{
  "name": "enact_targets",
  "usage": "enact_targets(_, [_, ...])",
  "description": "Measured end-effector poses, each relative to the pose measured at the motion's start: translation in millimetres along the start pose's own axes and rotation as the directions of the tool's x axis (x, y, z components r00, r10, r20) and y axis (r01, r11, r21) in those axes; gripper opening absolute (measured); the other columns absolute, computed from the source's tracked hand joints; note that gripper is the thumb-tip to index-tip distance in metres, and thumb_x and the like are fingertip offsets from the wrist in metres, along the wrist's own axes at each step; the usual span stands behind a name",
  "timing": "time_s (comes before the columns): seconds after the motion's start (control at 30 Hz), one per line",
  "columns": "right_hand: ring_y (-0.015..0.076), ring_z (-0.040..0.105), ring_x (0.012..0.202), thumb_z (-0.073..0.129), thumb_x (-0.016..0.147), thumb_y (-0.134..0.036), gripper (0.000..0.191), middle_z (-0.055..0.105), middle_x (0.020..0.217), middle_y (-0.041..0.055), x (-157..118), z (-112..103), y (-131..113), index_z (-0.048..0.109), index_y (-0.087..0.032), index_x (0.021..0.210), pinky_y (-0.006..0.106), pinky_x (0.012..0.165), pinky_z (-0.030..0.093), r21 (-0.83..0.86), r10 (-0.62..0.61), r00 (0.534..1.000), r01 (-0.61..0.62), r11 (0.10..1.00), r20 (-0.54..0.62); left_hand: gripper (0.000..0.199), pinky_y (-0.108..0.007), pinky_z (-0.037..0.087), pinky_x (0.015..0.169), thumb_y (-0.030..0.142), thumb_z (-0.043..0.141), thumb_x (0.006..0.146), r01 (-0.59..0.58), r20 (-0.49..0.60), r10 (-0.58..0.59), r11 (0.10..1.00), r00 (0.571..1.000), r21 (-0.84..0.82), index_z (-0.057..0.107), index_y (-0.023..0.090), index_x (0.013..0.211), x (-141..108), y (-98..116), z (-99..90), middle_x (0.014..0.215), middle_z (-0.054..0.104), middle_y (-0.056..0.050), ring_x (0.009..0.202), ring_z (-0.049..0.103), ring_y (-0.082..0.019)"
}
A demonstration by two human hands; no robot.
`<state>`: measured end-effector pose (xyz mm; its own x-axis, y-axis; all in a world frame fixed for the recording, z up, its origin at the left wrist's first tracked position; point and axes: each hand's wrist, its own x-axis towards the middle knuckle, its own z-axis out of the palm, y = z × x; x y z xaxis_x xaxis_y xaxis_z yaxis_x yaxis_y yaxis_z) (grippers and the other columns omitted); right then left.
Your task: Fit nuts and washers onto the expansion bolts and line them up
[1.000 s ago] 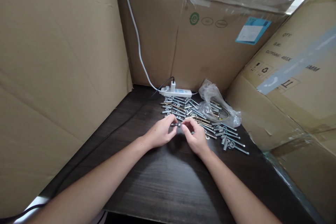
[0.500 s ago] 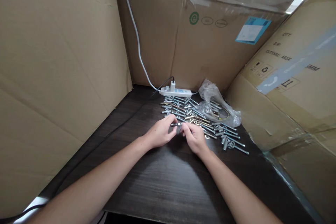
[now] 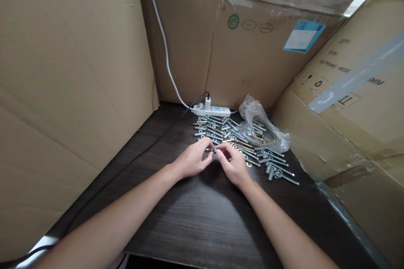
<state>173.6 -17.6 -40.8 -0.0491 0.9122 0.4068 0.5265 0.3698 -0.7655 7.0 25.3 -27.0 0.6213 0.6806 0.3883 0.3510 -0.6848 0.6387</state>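
Note:
Between thumb and fingers, my left hand [image 3: 192, 160] pinches a small metal bolt [image 3: 208, 150], held level above the table; most of it is hidden by the fingers. At the bolt's right end sits a shiny nut [image 3: 215, 150]. The thumb and forefinger of my right hand [image 3: 236, 165] close on that nut from the right side. Just beyond both hands lie rows of loose anchor bolt parts [image 3: 241, 143]: silver and brass-coloured bolts, sleeves and washers. Another group of silver bolts [image 3: 277, 164] spreads to the right of my right hand.
A white power strip [image 3: 217, 111] with a plugged-in charger stands at the back. A clear plastic bag [image 3: 252, 111] lies beside it, partly over some parts. Along the left runs a black cable [image 3: 135, 157]. Large cardboard boxes [image 3: 189, 50] wall in the dark table [image 3: 189, 218].
My right thumb and fingers have shifted slightly left and round the nut, changing their grip and covering more of it. My left hand and the bolt have stayed in place.

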Motion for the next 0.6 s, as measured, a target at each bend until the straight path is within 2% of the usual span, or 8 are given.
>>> enact_targets(0.1, [0.0118,0.049,0.055,0.043,0.091,-0.033,0.028,0.054,0.06,-0.0015,-0.1,-0.4,1.3,0.058,-0.018,0.072,0.024,0.055,0.037,-0.04,0.004,1.0,-0.003,0.999,0.015,0.009,-0.027,0.043,0.068,0.021,0.045,0.085,0.002,-0.012,-0.002,1.0,1.0,-0.003,0.048,0.018,0.093,0.1,0.5,0.1,0.088,0.056,-0.003,0.076,0.053,-0.015])
enact_targets(0.17, [0.0117,0.049,0.054,0.042,0.091,-0.033,0.03,0.052,0.057,-0.0018,-0.5,-0.7,1.3,0.057,-0.018,0.069,0.024,0.055,0.036,-0.058,0.003,1.0,-0.002,0.998,0.002,0.01,-0.027,0.043,0.069,0.021,0.045,0.085,0.008,-0.016,-0.008,1.0,1.0,-0.003,0.049,0.018,0.094,0.2,0.3,0.3,0.088,0.056,-0.003,0.076,0.053,-0.015])
enact_targets(0.33, [0.0123,0.049,0.056,0.05,0.085,-0.029,0.013,0.055,0.067,-0.001,-1.2,-0.9,-1.7,0.059,-0.019,0.089,0.024,0.054,0.04,-0.008,-0.018,0.996,0.017,1.0,-0.089,0.01,-0.027,0.043,0.069,0.02,0.045,0.084,0.005,-0.01,-0.005,1.0,1.0,0.0,0.049,0.019,0.093,0.3,-0.7,1.0,0.088,0.056,-0.003,0.076,0.053,-0.016])
enact_targets(0.47, [0.012,0.046,0.054,0.05,0.084,-0.025,0.019,0.052,0.064,-0.0021,-1.3,0.0,-3.2,0.061,-0.021,0.099,0.024,0.053,0.039,0.011,-0.063,0.997,0.063,0.998,-0.039,0.01,-0.027,0.043,0.07,0.018,0.046,0.084,-0.003,-0.013,0.002,1.0,1.0,-0.012,0.049,0.019,0.094,0.2,-0.5,0.8,0.089,0.056,-0.003,0.078,0.053,-0.016])
enact_targets(0.6, [0.0117,0.046,0.053,0.049,0.085,-0.026,0.02,0.051,0.061,-0.0027,-1.1,-0.1,-2.9,0.061,-0.02,0.1,0.023,0.052,0.038,0.013,-0.03,0.999,0.031,0.999,-0.014,0.009,-0.027,0.043,0.068,0.019,0.046,0.085,-0.011,-0.024,0.011,1.0,1.0,-0.012,0.049,0.018,0.093,-0.1,0.3,0.2,0.088,0.056,-0.003,0.076,0.053,-0.015])
